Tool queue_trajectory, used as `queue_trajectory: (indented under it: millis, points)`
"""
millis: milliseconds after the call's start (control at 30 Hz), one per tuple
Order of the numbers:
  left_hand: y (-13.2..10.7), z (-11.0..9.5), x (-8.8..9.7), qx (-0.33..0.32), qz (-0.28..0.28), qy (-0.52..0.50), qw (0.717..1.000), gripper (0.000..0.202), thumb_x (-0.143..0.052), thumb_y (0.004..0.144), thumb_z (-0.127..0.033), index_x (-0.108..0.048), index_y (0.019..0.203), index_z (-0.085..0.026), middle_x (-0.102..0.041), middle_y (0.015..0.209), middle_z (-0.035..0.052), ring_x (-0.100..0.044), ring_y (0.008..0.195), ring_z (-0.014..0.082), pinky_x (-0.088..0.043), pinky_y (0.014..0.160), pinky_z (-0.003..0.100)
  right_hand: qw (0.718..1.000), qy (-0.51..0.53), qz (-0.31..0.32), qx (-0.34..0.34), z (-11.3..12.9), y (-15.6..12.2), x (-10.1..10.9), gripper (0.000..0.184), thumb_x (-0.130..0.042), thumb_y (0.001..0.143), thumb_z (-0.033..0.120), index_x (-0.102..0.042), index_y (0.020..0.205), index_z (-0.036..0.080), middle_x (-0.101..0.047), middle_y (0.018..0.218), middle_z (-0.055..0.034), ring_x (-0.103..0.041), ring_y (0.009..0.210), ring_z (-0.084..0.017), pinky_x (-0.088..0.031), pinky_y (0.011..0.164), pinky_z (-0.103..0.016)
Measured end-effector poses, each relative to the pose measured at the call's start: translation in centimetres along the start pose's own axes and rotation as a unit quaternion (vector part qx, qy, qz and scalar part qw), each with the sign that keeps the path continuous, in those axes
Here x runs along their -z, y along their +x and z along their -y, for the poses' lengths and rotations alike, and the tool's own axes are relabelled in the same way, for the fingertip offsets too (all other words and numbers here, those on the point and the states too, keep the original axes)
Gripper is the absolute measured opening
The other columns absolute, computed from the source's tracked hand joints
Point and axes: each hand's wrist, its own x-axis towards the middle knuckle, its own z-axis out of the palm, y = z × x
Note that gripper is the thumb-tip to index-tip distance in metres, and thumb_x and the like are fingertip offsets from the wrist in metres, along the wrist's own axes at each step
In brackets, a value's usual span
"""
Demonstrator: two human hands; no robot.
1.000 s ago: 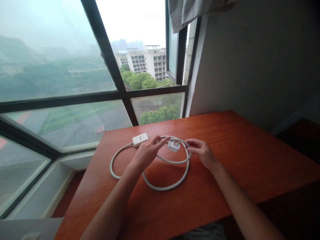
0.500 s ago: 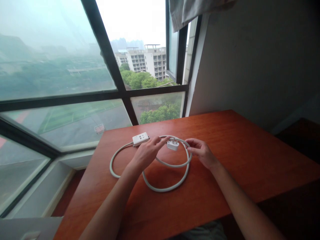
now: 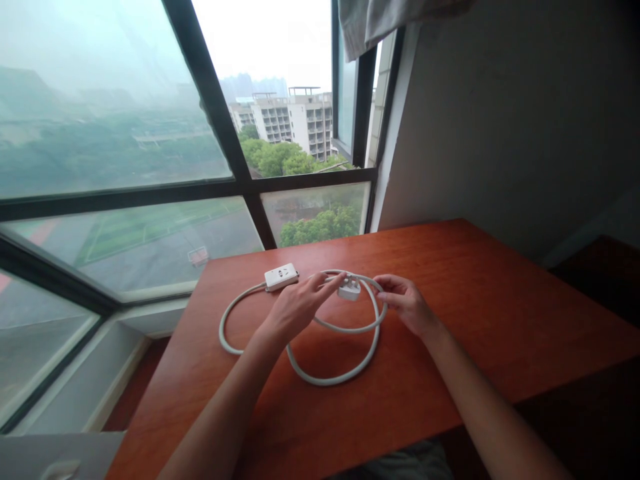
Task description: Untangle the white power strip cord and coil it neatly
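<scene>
A white extension cord (image 3: 330, 377) lies looped on the red-brown wooden table (image 3: 450, 280). Its white socket block (image 3: 281, 276) rests near the table's far left edge. The white plug (image 3: 349, 288) sits at the top of the loop. My left hand (image 3: 296, 308) reaches over the loop, fingertips pinched on the cable just left of the plug. My right hand (image 3: 406, 303) pinches the cable at the loop's right side, close to the plug.
A large dark-framed window (image 3: 220, 133) rises behind the table's far left edge, with a sill (image 3: 150, 313) below it. A grey wall (image 3: 500, 120) stands at the right. A cloth (image 3: 380, 20) hangs at the top.
The plug and the top of the loop have shifted slightly to the right. Both hands moved with the cable and keep their hold on it.
</scene>
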Motion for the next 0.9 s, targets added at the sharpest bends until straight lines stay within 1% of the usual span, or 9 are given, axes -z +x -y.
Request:
queue_trajectory:
  millis: [133, 300, 433, 567, 633, 700, 767, 833, 900]
  points:
    - [0.0, 0.2, 0.0, -0.002, -0.011, -0.009, 1.0, 0.078, -0.035, 0.083, 0.0, -0.02, 0.148, -0.039, -0.044, 0.14, 0.0064, -0.062, 0.093, 0.0158, -0.047, 0.063, 0.021, 1.0, 0.003, 0.002, -0.018, 0.0, -0.1, -0.1, 0.033, -0.076, 0.064, 0.028, -0.069, 0.095, 0.02, -0.068, 0.086, -0.0042, -0.058, 0.075, -0.018, -0.043, 0.06, -0.027]
    - [0.2, 0.0, 0.2, -0.004, 0.006, -0.014, 1.0, 0.077, -0.035, 0.083, 0.0, -0.019, 0.149, -0.036, -0.046, 0.138, 0.0075, -0.062, 0.091, 0.0163, -0.047, 0.063, 0.022, 1.0, 0.018, 0.014, -0.015, 0.0, -0.1, -0.1, 0.031, -0.075, 0.064, 0.026, -0.069, 0.095, 0.021, -0.067, 0.086, -0.0031, -0.057, 0.074, -0.017, -0.042, 0.061, -0.026]
    - [0.3, -0.3, 0.1, -0.001, 0.013, -0.003, 1.0, 0.073, -0.036, 0.085, -0.003, -0.018, 0.149, -0.033, -0.053, 0.124, 0.0081, -0.06, 0.083, 0.0158, -0.044, 0.06, 0.022, 0.999, 0.016, 0.029, -0.012, 0.2, -0.2, -0.2, 0.029, -0.072, 0.068, 0.031, -0.069, 0.095, 0.021, -0.065, 0.08, -0.0016, -0.052, 0.066, -0.013, -0.038, 0.057, -0.024]
    - [0.3, -0.7, 0.0, -0.006, 0.021, -0.002, 1.0, 0.068, -0.037, 0.087, -0.006, -0.022, 0.148, -0.032, -0.056, 0.105, 0.0053, -0.057, 0.075, 0.0149, -0.043, 0.058, 0.022, 0.997, -0.035, 0.072, -0.007, 0.7, -0.4, -0.9, 0.035, -0.066, 0.077, 0.04, -0.067, 0.106, 0.019, -0.06, 0.07, 0.0004, -0.044, 0.056, -0.01, -0.034, 0.053, -0.023]
    - [0.4, -1.1, 0.0, -0.008, 0.024, -0.007, 1.0, 0.066, -0.038, 0.087, -0.006, -0.025, 0.147, -0.031, -0.055, 0.099, 0.0047, -0.056, 0.074, 0.0146, -0.043, 0.058, 0.022, 0.995, -0.066, 0.081, -0.003, 0.7, -0.4, -1.3, 0.04, -0.066, 0.078, 0.043, -0.066, 0.111, 0.019, -0.061, 0.073, -0.0003, -0.048, 0.059, -0.011, -0.036, 0.055, -0.024]
    - [0.5, -1.4, 0.0, -0.009, 0.026, -0.01, 1.0, 0.065, -0.039, 0.087, -0.007, -0.027, 0.147, -0.031, -0.054, 0.096, 0.0044, -0.055, 0.073, 0.0146, -0.044, 0.059, 0.023, 0.993, -0.084, 0.08, 0.006, 0.6, -0.3, -1.7, 0.042, -0.069, 0.077, 0.043, -0.065, 0.111, 0.02, -0.065, 0.083, -0.0021, -0.054, 0.07, -0.015, -0.04, 0.061, -0.024]
    - [0.6, -1.7, 0.1, -0.004, 0.03, -0.01, 0.999, 0.064, -0.038, 0.088, -0.008, -0.028, 0.147, -0.031, -0.055, 0.096, 0.0042, -0.055, 0.074, 0.015, -0.044, 0.06, 0.023, 0.993, -0.097, 0.071, 0.018, 0.4, -0.1, -1.8, 0.041, -0.071, 0.075, 0.042, -0.066, 0.109, 0.02, -0.066, 0.092, -0.0033, -0.057, 0.08, -0.017, -0.043, 0.067, -0.026]
    - [0.7, -2.0, 0.3, 0.008, 0.034, -0.02, 0.999, 0.064, -0.038, 0.088, -0.008, -0.028, 0.146, -0.031, -0.056, 0.098, 0.0046, -0.056, 0.076, 0.0156, -0.045, 0.06, 0.024, 0.992, -0.113, 0.057, 0.026, 0.1, 0.0, -1.9, 0.04, -0.072, 0.074, 0.041, -0.065, 0.107, 0.02, -0.067, 0.094, -0.0035, -0.058, 0.081, -0.018, -0.044, 0.068, -0.026]
    - [0.7, -2.2, 0.4, 0.026, 0.033, -0.056, 0.998, 0.062, -0.038, 0.088, -0.008, -0.031, 0.145, -0.03, -0.058, 0.105, 0.0063, -0.058, 0.08, 0.0161, -0.046, 0.063, 0.024, 0.99, -0.127, 0.048, 0.031, -0.1, 0.0, -1.8, 0.041, -0.072, 0.074, 0.041, -0.065, 0.108, 0.02, -0.067, 0.093, -0.0035, -0.058, 0.078, -0.018, -0.044, 0.066, -0.026]
